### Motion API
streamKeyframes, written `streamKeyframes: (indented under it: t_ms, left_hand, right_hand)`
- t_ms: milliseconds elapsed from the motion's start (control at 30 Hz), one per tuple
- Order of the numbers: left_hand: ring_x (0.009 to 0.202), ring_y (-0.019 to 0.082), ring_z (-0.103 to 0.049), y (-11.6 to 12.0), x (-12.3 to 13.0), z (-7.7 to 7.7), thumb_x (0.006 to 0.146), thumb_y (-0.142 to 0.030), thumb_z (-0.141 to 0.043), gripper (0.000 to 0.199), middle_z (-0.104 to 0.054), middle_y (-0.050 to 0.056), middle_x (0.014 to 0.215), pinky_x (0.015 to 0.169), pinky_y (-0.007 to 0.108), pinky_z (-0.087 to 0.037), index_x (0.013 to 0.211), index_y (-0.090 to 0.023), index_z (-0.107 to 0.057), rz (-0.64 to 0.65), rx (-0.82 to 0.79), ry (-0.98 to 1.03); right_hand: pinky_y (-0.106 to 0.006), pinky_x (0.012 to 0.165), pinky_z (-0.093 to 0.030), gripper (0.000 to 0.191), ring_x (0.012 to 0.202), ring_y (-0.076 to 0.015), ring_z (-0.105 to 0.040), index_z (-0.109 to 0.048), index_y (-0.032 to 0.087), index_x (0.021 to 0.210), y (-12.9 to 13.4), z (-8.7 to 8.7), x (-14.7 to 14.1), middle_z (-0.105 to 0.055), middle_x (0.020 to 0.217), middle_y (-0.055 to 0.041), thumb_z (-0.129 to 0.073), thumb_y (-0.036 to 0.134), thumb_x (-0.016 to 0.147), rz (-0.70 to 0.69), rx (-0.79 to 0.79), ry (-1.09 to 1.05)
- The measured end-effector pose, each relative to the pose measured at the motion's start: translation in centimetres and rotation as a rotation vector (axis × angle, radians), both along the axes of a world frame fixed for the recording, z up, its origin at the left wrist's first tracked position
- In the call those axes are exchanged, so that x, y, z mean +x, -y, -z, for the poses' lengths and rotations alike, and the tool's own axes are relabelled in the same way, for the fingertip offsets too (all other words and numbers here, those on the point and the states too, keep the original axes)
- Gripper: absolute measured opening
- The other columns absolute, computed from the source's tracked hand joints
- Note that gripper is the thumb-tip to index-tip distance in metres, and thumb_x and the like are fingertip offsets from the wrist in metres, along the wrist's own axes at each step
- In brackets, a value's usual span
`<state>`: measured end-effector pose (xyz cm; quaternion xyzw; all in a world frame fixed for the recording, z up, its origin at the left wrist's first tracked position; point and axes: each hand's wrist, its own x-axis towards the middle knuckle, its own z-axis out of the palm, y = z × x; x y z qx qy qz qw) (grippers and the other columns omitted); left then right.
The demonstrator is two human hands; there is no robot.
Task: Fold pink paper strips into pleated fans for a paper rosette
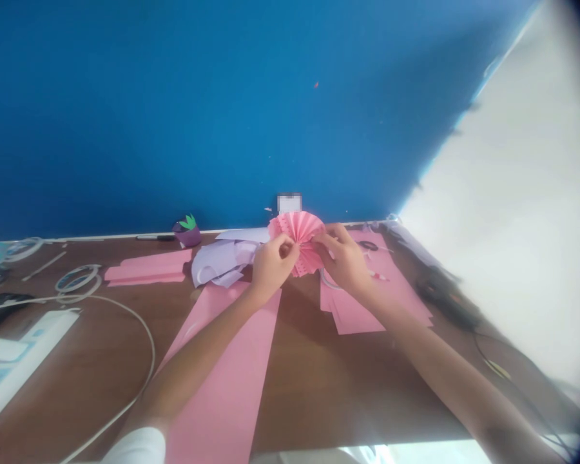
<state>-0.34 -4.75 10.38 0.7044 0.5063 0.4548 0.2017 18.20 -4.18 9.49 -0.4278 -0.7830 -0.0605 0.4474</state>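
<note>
A pink pleated paper fan [297, 225], spread into a rounded shape, is held up above the back of the table. My left hand [274, 263] pinches it near its centre from the left, fingers curled. From the right, my right hand [341, 254] grips its right side between thumb and fingers. A long pink sheet [236, 380] lies under my left forearm. Beneath and beyond my right hand are more pink sheets [362, 314], with dark-handled scissors [368, 245] on them.
Lilac paper pieces [222, 258], folded pink paper [149, 266], a purple pot [188, 236] and a black pen [154, 238] lie at the back left. Tape rolls [77, 280], a white cable and a power strip [29, 361] are left. A dark tool [447, 303] lies right.
</note>
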Motion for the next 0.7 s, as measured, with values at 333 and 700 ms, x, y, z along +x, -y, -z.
streamKeyframes:
  t_ms: [333, 700]
  left_hand:
    - [0.107, 0.023, -0.063, -2.6, 0.3, 1.9, 0.070, -0.039, -0.081, 0.080, -0.062, 0.008, 0.118, 0.090, 0.041, -0.052, 0.134, -0.031, -0.034, 0.244, -0.407, 0.795]
    - [0.111, 0.025, -0.062, -2.4, 0.2, 1.7, 0.082, -0.047, -0.067, 0.036, -0.067, 0.009, 0.116, 0.093, 0.035, -0.048, 0.103, -0.019, -0.064, 0.296, -0.301, 0.661]
  right_hand:
    - [-0.042, 0.087, -0.050, 0.010, 0.102, -0.0216, -0.060, -0.057, 0.022, 0.092, 0.0, -0.6, 0.1, -0.052, 0.119, -0.0106, -0.048, 0.018, 0.094, -0.108, -0.074, -0.235]
    - [-0.051, 0.099, -0.044, 0.009, 0.126, -0.0293, -0.047, -0.057, 0.022, 0.096, 0.0, -0.1, 0.0, -0.046, 0.132, -0.0153, -0.049, 0.018, 0.094, -0.072, -0.010, -0.103]
